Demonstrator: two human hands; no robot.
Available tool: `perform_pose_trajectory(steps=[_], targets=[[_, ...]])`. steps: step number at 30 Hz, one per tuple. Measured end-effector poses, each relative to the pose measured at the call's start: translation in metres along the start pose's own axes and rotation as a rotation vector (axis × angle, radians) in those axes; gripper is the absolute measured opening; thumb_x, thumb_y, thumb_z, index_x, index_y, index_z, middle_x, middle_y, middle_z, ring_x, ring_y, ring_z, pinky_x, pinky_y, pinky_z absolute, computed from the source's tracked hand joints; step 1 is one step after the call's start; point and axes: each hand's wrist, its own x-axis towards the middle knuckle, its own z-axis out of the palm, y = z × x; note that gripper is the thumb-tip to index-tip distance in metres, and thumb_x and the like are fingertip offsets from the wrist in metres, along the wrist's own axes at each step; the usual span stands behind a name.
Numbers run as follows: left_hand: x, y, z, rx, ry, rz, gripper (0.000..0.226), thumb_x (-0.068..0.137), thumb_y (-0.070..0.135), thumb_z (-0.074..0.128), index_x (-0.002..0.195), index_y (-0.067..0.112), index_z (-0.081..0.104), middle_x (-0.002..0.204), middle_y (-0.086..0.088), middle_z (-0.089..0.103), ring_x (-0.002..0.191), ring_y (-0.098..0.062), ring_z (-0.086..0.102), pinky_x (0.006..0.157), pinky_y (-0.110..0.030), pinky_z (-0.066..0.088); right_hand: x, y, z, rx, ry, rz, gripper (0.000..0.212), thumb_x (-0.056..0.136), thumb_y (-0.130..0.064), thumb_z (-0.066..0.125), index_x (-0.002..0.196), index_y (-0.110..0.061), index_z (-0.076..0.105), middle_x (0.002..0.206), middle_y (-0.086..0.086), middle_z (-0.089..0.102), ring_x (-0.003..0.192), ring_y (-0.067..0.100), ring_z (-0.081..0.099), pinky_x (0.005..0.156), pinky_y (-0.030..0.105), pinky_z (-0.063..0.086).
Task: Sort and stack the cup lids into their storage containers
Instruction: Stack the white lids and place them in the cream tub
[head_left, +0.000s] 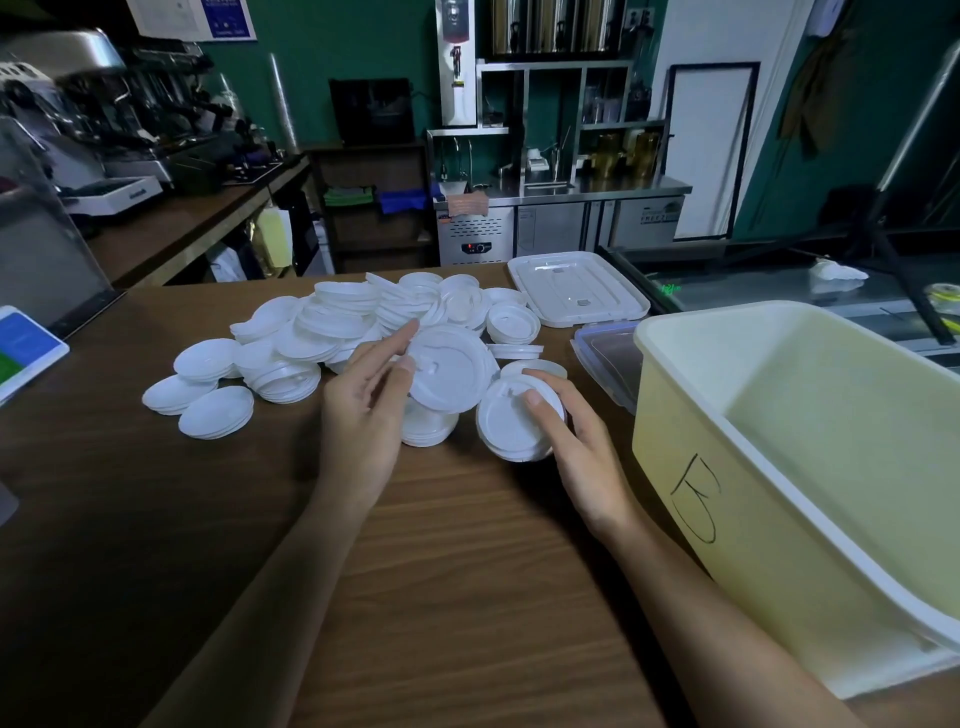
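Observation:
A heap of white cup lids lies spread across the wooden counter. My left hand holds a large white lid tilted up, thumb on its face and fingers behind its rim. My right hand grips a short stack of smaller lids, thumb on top, just right of the large lid. A pale yellow storage container with a handwritten mark stands at the right, and I see no lids in the part of its inside that shows.
A white container lid lies behind the heap. A clear lidded box sits between the heap and the yellow container. A tablet rests at the counter's left edge. A coffee machine stands on the counter along the left wall.

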Motion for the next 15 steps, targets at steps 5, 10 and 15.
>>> perform_pose_trajectory(steps=[5, 10, 15], targets=[[0.000, -0.003, 0.002, 0.035, -0.179, 0.007, 0.029, 0.100, 0.002, 0.063, 0.124, 0.015, 0.072, 0.115, 0.008, 0.077, 0.115, -0.009, 0.069, 0.098, -0.022, 0.052, 0.000, 0.001, 0.000, -0.003, -0.027, 0.003, 0.032, 0.104, -0.038, 0.058, 0.131, -0.023, 0.068, 0.129, -0.009, 0.071, 0.126, 0.009, 0.062, 0.101, 0.021, 0.047], [-0.009, -0.008, 0.012, 0.057, -0.270, 0.002, 0.026, 0.097, 0.000, 0.066, 0.118, 0.014, 0.074, 0.114, 0.006, 0.078, 0.116, -0.012, 0.070, 0.102, -0.032, 0.054, -0.001, 0.003, 0.003, 0.014, -0.051, 0.015, 0.038, 0.103, -0.044, 0.049, 0.130, -0.025, 0.069, 0.129, -0.008, 0.070, 0.128, 0.009, 0.060, 0.106, 0.023, 0.046], [-0.011, -0.007, 0.016, 0.011, -0.243, -0.015, 0.026, 0.091, -0.001, 0.074, 0.113, 0.014, 0.075, 0.111, 0.006, 0.078, 0.111, -0.013, 0.072, 0.100, -0.027, 0.055, -0.002, 0.003, 0.004, 0.024, -0.068, 0.032, 0.040, 0.100, -0.049, 0.050, 0.130, -0.029, 0.068, 0.131, -0.012, 0.068, 0.130, 0.002, 0.057, 0.108, 0.023, 0.042]])
